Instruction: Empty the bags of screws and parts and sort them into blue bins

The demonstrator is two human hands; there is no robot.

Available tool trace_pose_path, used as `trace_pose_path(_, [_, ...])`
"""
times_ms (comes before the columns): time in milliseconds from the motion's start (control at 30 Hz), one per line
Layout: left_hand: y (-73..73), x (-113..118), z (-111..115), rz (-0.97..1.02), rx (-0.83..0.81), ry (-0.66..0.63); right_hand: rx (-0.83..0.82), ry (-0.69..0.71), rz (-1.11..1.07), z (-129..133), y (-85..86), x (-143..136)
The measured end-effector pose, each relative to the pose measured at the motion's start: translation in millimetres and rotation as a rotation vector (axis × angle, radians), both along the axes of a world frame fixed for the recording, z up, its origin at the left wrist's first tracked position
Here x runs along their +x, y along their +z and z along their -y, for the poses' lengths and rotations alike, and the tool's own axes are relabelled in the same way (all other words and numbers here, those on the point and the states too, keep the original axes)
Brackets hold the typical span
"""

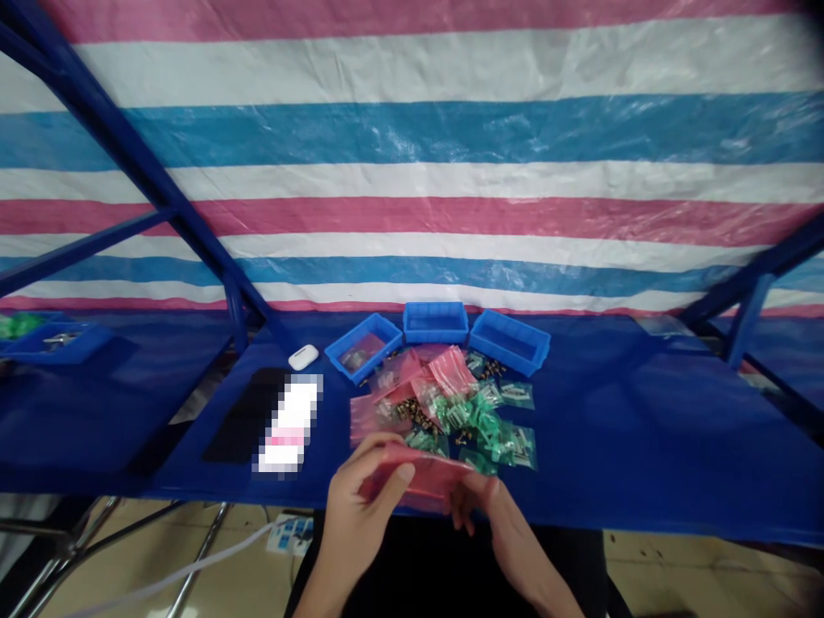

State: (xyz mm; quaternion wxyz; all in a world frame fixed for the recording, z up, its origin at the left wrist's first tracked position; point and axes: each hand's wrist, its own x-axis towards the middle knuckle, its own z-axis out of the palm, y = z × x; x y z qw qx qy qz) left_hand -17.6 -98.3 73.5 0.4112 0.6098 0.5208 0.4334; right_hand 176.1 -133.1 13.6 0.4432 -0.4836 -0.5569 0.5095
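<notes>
My left hand (364, 491) pinches a pink plastic bag (430, 481) at the table's front edge, thumb on the near face. At the bag's right end is my right hand (480, 498), its fingers curled in against the plastic and partly hidden. Just beyond both hands lies a loose pile: pink bags (451, 369), brass-coloured small metal parts (415, 414), green pieces (486, 422) and clear bags (518, 395) with pale parts inside. What the held bag contains, I cannot make out.
Three blue bins stand behind the pile: a left bin (348, 365) holding a pink bag, a middle bin (435, 335) and a right bin (508, 356). A white case (303, 357) and a dark flat object (241, 421) lie left. Blue frame bars (199, 249) slant up beside the table.
</notes>
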Motion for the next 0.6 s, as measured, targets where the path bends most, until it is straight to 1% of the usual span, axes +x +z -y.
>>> trace_pose_path(33, [-1.2, 0.7, 0.6, 0.005, -0.013, 0.009, 0.003, -0.015, 0.035, 3.2, -4.7, 1.0])
trace_pose_path(100, [-3.7, 1.9, 1.9, 0.028, -0.042, 0.008, 0.047, -0.14, 0.091, 7.1, -11.7, 0.2])
trace_pose_path(133, [-4.9, 2.2, 2.4, 0.041, -0.056, 0.004, 0.051, -0.171, 0.095, 7.4, -13.0, -1.6])
trace_pose_path(167, [-5.9, 2.2, 2.6, 0.05, -0.07, 0.0, 0.035, -0.169, 0.081, 6.6, -12.4, -4.0])
trace_pose_path(267, [-6.9, 1.1, 1.4, 0.064, -0.103, 0.018, -0.056, -0.033, -0.008, 0.6, -2.6, -10.8])
trace_pose_path(300, [-6.5, 0.8, 0.6, 0.076, -0.112, 0.043, -0.062, -0.028, -0.022, -1.5, 1.4, -11.7])
trace_pose_path(333, [-5.8, 0.9, -0.3, 0.094, -0.115, 0.073, -0.038, -0.062, -0.012, -3.2, 4.6, -11.7])
trace_pose_path(367, [-5.1, 1.3, -1.0, 0.112, -0.108, 0.118, 0.023, -0.128, 0.025, -4.5, 6.6, -10.6])
trace_pose_path(400, [-4.5, 2.1, -1.3, 0.124, -0.09, 0.178, 0.124, -0.214, 0.081, -5.2, 7.2, -8.8])
trace_pose_path(467, [-4.5, 4.5, -0.3, 0.119, -0.057, 0.307, 0.39, -0.371, 0.232, -5.5, 4.7, -4.2])
trace_pose_path(500, [-5.4, 5.9, 1.1, 0.116, -0.061, 0.338, 0.527, -0.417, 0.309, -5.2, 2.4, -2.1])
trace_pose_path(533, [-6.9, 7.5, 3.2, 0.125, -0.091, 0.334, 0.642, -0.44, 0.38, -4.5, -0.2, -0.8])
trace_pose_path(567, [-8.7, 9.1, 5.5, 0.152, -0.144, 0.291, 0.727, -0.446, 0.437, -3.6, -2.6, -0.3])
trace_pose_path(600, [-10.9, 10.8, 7.9, 0.198, -0.216, 0.215, 0.781, -0.448, 0.477, -2.3, -4.4, -0.7])
